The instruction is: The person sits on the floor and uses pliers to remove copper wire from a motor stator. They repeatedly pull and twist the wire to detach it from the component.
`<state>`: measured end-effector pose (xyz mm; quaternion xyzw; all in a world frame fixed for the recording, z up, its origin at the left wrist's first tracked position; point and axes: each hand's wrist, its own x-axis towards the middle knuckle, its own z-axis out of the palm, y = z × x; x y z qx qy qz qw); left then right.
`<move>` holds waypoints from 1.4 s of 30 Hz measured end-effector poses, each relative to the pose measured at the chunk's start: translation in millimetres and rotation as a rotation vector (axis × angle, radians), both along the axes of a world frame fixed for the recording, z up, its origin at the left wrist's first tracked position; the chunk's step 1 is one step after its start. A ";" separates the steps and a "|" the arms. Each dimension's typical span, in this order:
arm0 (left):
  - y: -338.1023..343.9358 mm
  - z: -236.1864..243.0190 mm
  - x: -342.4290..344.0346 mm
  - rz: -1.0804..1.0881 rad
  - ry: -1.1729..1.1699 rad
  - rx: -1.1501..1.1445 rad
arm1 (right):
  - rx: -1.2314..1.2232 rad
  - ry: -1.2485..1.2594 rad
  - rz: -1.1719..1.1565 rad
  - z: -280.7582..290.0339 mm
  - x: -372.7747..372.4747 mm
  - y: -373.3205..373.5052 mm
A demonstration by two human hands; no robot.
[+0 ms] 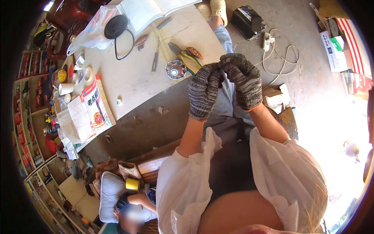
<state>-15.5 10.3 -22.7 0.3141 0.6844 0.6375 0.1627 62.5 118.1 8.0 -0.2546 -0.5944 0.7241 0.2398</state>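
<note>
At the near edge of the pale, flat-topped bench (134, 84), your left hand (203, 91) and right hand (243, 84), both in grey knit gloves, are curled with fingertips together. There's a dark patch between them, but your fingers block it, so I can't tell if you're gripping anything. Closest thing is the dark-jawed metal pliers with yellow-and-green handles (179, 52), lying on the bench by your left hand; looks like that glove covers the handle ends. They're diagonal, jaws pointing upper left, handles toward your glove.
</note>
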 end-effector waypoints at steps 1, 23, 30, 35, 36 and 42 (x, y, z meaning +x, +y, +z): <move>-1.0 -2.7 0.0 -0.011 0.002 -0.007 | -0.045 0.009 -0.003 -1.5 -0.4 0.6; -27.1 -6.9 0.0 0.273 -0.207 0.283 | 1.034 -0.425 0.178 -166.1 -114.7 41.7; -20.1 -15.8 -9.5 0.261 -0.204 0.275 | -0.194 -0.245 0.306 -96.0 -64.1 34.8; -1.2 -11.0 -8.8 0.257 -0.157 0.258 | -0.319 0.013 0.304 -55.7 -25.4 22.6; 0.8 -9.9 -8.0 0.259 -0.173 0.258 | -0.262 -0.019 0.307 -48.7 -21.7 20.7; 5.1 -9.0 -7.3 0.247 -0.067 0.204 | -0.167 0.077 0.321 -29.8 -13.9 14.6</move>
